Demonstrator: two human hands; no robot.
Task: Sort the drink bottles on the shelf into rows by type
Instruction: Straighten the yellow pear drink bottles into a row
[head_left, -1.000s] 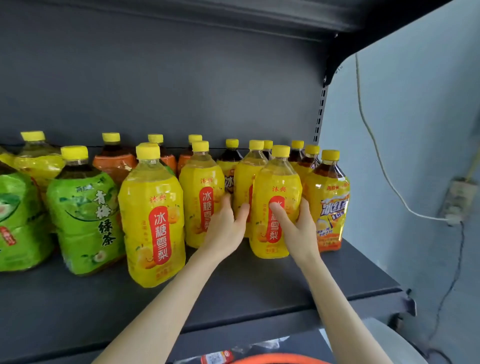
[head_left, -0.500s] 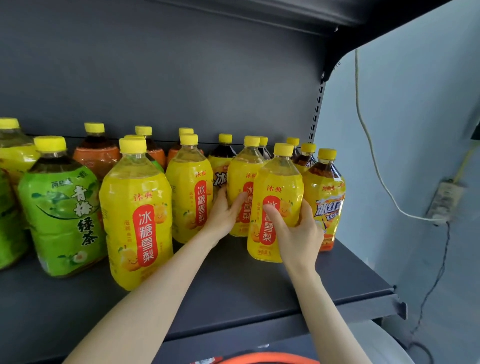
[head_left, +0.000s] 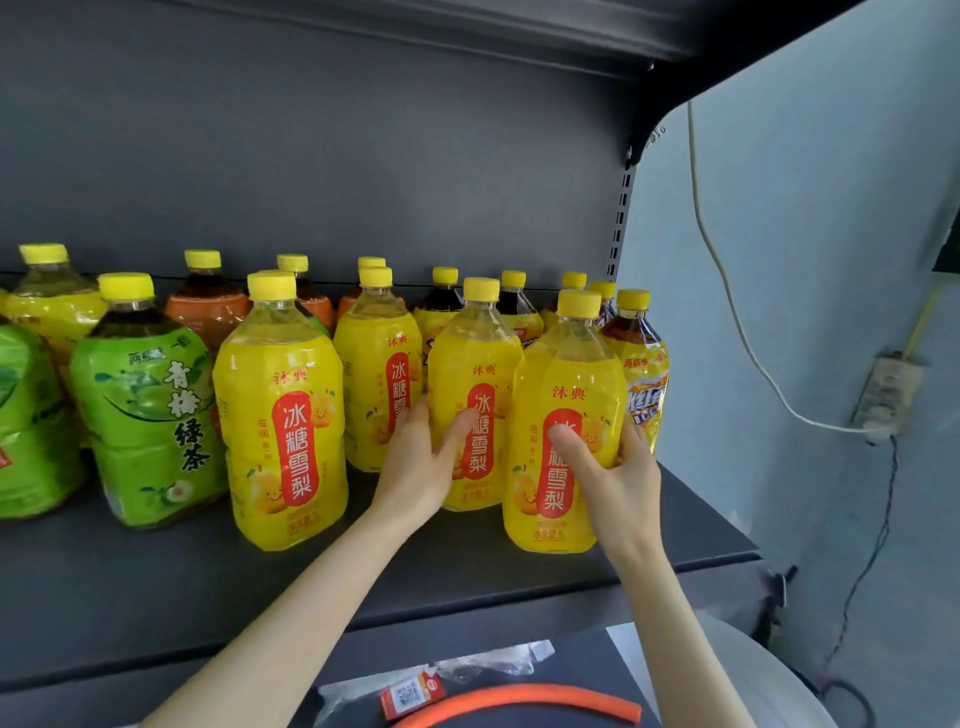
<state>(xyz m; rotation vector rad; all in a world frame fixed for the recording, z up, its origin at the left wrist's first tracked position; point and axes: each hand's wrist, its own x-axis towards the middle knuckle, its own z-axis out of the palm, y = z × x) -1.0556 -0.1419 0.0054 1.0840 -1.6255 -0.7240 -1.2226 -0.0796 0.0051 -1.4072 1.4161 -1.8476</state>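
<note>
Pear bottle (head_left: 571, 374) came forward, twin bottle (head_left: 480, 353) left, iced-tea bottle (head_left: 644, 374) behind.

Near-left yellow bottle (head_left: 280, 415): 沐典 in red up top, 冰糖雪梨 in white down a red oval. Same two marks on centre yellow bottle (head_left: 485, 358) and near-right yellow bottle (head_left: 569, 374); on the latter, oval's top characters hidden, 净含量 1L faint at foot. Green bottle (head_left: 150, 415), left: 青梅绿茶 in white; small line above starting 两瓶, rest unclear. Far-right tea bottle (head_left: 644, 379): 两瓶 again, blue ICE, partly hidden. Red packet (head_left: 413, 693), below the shelf: QR code, print too small.
</note>
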